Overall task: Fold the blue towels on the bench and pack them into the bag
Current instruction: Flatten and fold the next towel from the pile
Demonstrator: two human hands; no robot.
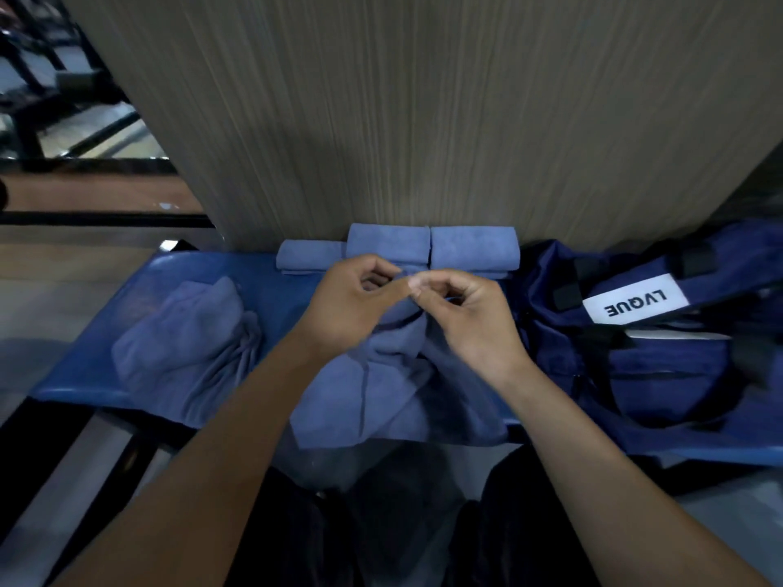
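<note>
A loose blue towel [394, 387] hangs in the middle over the front edge of the blue bench [275, 286]. My left hand [347, 302] and my right hand [466, 319] meet above it, and both pinch its upper edge with curled fingers. Another crumpled blue towel [190, 345] lies on the bench to the left. Three folded blue towels [311, 256] [387, 243] [474, 247] sit in a row against the wall behind my hands. A dark blue bag [661, 366] with a white label lies open on the bench at the right.
A wood-grain wall panel [423, 120] rises straight behind the bench. Floor and dark metal furniture frames [51, 120] show at the far left. My dark-trousered legs [381, 523] are below the bench's front edge.
</note>
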